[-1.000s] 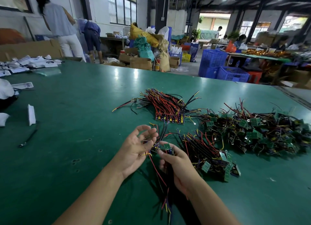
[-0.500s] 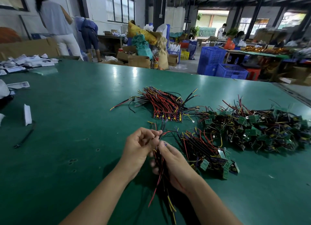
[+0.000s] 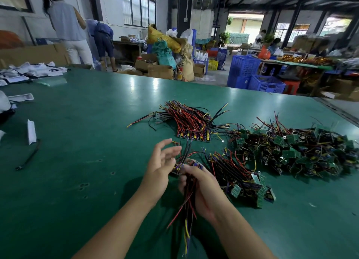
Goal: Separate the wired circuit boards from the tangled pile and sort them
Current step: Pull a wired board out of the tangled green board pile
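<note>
My right hand (image 3: 202,189) is closed around a bundle of wired circuit boards (image 3: 186,198); its red, black and yellow wires hang down toward me. My left hand (image 3: 161,167) is beside it with fingers spread, touching the boards at the bundle's top. A tangled pile of green boards and wires (image 3: 295,150) lies at the right. A smaller bunch of wired boards (image 3: 239,177) lies just right of my hands. A neat sorted row of wired boards (image 3: 191,124) lies further back on the green table (image 3: 77,161).
A white slip (image 3: 31,131) and a black cable (image 3: 29,157) lie at the left, with white papers (image 3: 31,72) at the far left edge. People stand beyond the table, among cardboard boxes and blue crates (image 3: 266,84).
My left hand has opened its fingers from a pinch on the wires. The bundle in my right hand has shifted so the boards sit at the top and the wires trail down.
</note>
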A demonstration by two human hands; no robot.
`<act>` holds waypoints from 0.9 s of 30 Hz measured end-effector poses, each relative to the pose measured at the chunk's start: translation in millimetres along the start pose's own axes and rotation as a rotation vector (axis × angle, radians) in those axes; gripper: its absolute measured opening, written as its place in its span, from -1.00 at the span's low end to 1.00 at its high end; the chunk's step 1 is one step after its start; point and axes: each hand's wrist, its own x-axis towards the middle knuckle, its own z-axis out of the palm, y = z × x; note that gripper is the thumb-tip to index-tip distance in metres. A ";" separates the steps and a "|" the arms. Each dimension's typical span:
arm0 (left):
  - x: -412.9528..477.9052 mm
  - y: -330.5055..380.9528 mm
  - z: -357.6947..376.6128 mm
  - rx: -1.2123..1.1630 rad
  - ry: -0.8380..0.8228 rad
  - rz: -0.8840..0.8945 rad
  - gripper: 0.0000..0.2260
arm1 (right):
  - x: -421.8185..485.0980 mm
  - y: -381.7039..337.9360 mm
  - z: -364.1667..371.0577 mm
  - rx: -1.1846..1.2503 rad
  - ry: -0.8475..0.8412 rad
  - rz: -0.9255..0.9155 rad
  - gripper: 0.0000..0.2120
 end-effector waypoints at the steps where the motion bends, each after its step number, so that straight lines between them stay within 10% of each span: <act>1: 0.1 -0.1 0.1 0.132 0.010 0.048 -0.51 | 1.0 -3.2 -0.1 0.098 -0.001 0.026 -0.86; 6: -11.8 2.0 -0.6 0.499 -0.190 0.414 -0.43 | 3.1 -9.9 -1.7 0.360 0.054 0.100 -0.90; 12: 8.3 -0.2 18.9 0.612 -0.487 0.139 -0.57 | 2.8 -12.4 -10.8 0.315 0.083 0.158 -0.67; 20: -16.9 16.0 8.4 0.465 -0.341 0.496 -0.90 | -4.2 -15.3 -5.8 0.198 0.066 0.234 -0.67; 27: -17.8 17.5 10.0 0.540 -0.405 0.556 -0.67 | -3.1 -21.7 -9.3 0.368 0.070 0.256 -0.64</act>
